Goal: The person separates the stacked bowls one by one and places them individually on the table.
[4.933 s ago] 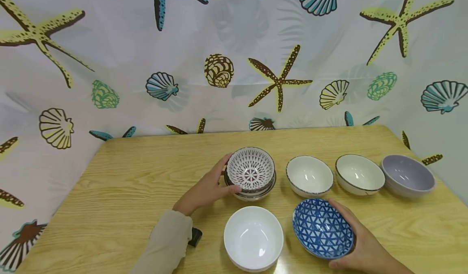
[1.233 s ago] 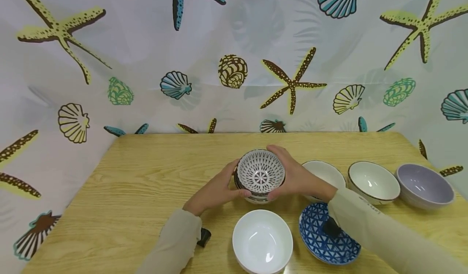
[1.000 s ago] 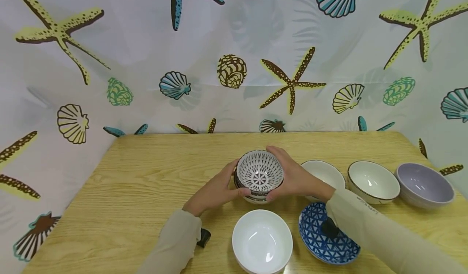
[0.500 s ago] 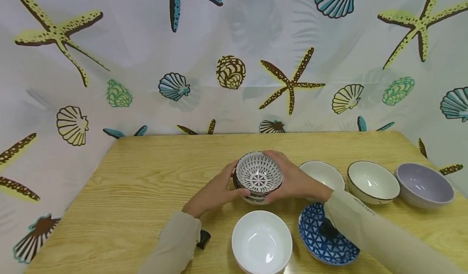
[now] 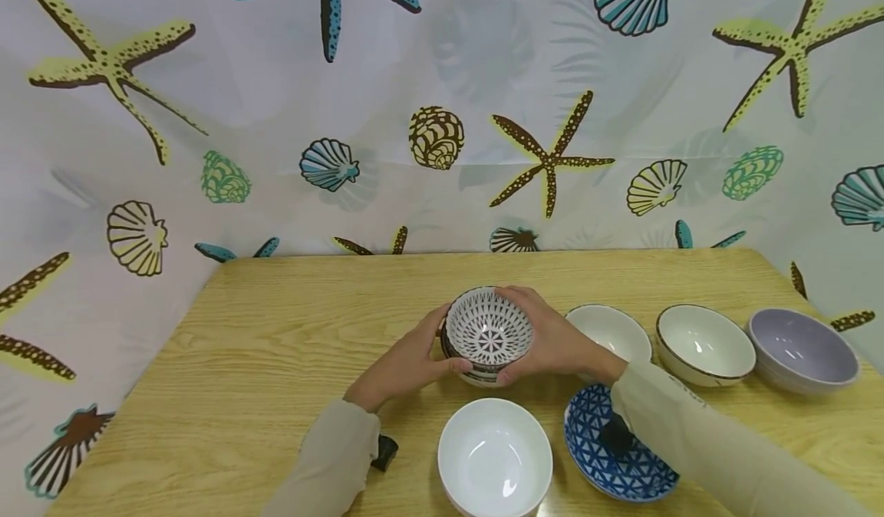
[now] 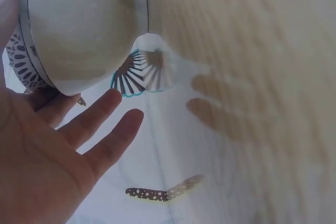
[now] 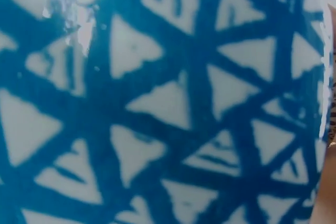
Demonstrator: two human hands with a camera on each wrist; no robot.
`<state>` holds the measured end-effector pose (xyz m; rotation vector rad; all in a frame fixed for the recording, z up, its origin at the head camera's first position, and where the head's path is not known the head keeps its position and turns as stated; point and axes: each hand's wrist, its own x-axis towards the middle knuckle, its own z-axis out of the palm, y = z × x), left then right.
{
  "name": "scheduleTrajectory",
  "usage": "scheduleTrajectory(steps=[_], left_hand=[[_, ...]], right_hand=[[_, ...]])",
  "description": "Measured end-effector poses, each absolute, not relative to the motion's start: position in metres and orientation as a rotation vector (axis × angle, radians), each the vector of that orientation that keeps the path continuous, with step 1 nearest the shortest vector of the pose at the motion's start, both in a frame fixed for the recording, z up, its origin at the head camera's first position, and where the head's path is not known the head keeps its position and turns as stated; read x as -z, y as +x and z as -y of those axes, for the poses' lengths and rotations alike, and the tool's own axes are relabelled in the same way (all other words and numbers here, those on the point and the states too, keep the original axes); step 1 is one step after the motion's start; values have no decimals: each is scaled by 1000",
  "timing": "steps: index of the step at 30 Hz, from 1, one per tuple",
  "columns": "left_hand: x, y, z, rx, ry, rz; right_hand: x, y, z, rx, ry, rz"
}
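In the head view, a black-and-white patterned bowl (image 5: 489, 327) tops a small stack of bowls with dark rims. My left hand (image 5: 400, 360) grips the stack from the left, thumb at the front. My right hand (image 5: 555, 340) holds the top bowl from the right, its thumb near the front rim. The left wrist view shows a plain pale lower bowl (image 6: 84, 30) nested against a patterned one, with two fingers of my left hand (image 6: 47, 156) extended beyond it. A blue bowl with white triangles (image 7: 173, 103) fills the right wrist view, hiding most of the right hand.
A plain white bowl (image 5: 494, 456) stands in front of the stack. The blue bowl (image 5: 587, 440) lies partly under my right forearm. To the right are two cream bowls (image 5: 704, 344) and a lilac bowl (image 5: 804, 348). A shell-print cloth (image 5: 387, 202) hangs behind the wooden table.
My right hand has left the blue bowl and come to the patterned bowl on the stack. Lately the top bowl and right hand have shifted slightly left. My left hand keeps its place.
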<state>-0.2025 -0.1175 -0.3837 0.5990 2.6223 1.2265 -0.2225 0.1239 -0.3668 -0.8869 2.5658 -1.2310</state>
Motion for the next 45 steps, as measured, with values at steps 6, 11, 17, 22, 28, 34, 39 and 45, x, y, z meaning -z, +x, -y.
scheduleTrajectory(steps=[6, 11, 17, 22, 28, 34, 39, 45], left_hand=[[384, -201, 116, -1233, 610, -2605], [382, -202, 115, -1252, 630, -2588], [382, -202, 114, -1272, 651, -2576], [384, -203, 113, -1305, 724, -2552], [385, -203, 112, -1300, 716, -2562], [385, -203, 113, -1275, 682, -2577], [386, -203, 115, -1267, 661, -2578], [387, -203, 115, -1258, 632, -2577]], right_hand=[[369, -223, -127, 1322, -842, -2548], [368, -223, -129, 1346, -893, -2580], [366, -223, -129, 1352, -893, -2597], [365, -220, -130, 1359, -881, -2612], [365, -217, -131, 1370, -902, -2645], [361, -214, -132, 1396, -891, -2672], [360, -211, -137, 1474, -851, -2627], [357, -207, -142, 1519, -836, -2606]])
